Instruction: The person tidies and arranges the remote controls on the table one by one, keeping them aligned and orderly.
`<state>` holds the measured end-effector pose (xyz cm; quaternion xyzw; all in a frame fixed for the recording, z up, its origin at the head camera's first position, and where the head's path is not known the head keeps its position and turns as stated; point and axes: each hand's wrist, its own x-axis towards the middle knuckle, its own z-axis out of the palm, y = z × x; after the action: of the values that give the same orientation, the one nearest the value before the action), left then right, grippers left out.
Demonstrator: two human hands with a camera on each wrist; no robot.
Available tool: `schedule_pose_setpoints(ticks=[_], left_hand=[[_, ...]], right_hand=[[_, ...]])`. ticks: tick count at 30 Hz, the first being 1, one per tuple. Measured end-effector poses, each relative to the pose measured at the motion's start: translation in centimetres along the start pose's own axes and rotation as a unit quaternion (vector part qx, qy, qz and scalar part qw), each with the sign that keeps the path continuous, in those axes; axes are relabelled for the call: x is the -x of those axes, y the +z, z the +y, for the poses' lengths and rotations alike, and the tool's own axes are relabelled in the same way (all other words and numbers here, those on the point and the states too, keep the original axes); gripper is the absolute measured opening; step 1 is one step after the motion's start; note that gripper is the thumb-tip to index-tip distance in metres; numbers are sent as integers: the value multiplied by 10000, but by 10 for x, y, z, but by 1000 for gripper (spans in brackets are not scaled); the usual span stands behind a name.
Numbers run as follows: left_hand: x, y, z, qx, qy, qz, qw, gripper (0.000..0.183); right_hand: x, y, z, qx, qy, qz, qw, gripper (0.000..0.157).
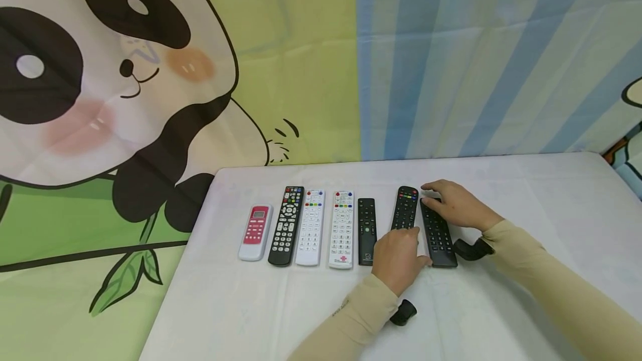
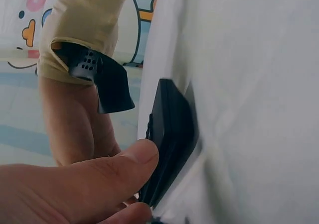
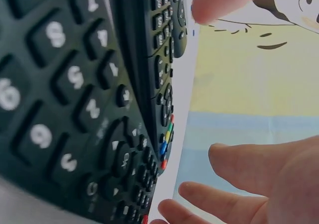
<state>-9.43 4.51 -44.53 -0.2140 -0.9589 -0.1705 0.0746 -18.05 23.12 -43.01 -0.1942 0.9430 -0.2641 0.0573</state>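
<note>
My left hand [image 1: 398, 258] covers the lower half of a black remote control with coloured buttons [image 1: 406, 205]. Its thumb points right, its tip at the lower left edge of the rightmost black remote control [image 1: 440, 238]. In the left wrist view, the left thumb and a fingertip are close against the edge of a black remote [image 2: 174, 129]; whether they pinch it I cannot tell. My right hand [image 1: 458, 205] hangs over the top end of the rightmost remote, fingers extended. The right wrist view shows these right fingers [image 3: 239, 159] spread, beyond the remote's number keys [image 3: 65, 84].
To the left, in a row on the white-covered table [image 1: 210, 305], lie a white remote with a red face [image 1: 256, 233], a black one [image 1: 286, 226], two white ones [image 1: 311, 227] and a slim black one [image 1: 367, 230]. A panda-printed cloth [image 1: 301, 99] hangs behind.
</note>
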Motion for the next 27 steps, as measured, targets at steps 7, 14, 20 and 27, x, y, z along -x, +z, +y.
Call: schedule_pose_setpoints(ticks=[7,14,20,27], left_hand=[[-4,-7,-11,-32,-113,94,9999,61],[-6,-12,-21,-389,-190,147,9990,69],[-9,-15,-28,-598,-258,-46,9979,77],[-11,-16,-31,-797,-236,-184,9964,76]], right_hand=[[-10,0,-2,-143,181,-131,9996,45],[-20,1,-3,-277,134,-196,9993,48],[-29,3,-7,-214,103,-325,9992,50],[-36,6,-9,-168,126,-460,9987,49]])
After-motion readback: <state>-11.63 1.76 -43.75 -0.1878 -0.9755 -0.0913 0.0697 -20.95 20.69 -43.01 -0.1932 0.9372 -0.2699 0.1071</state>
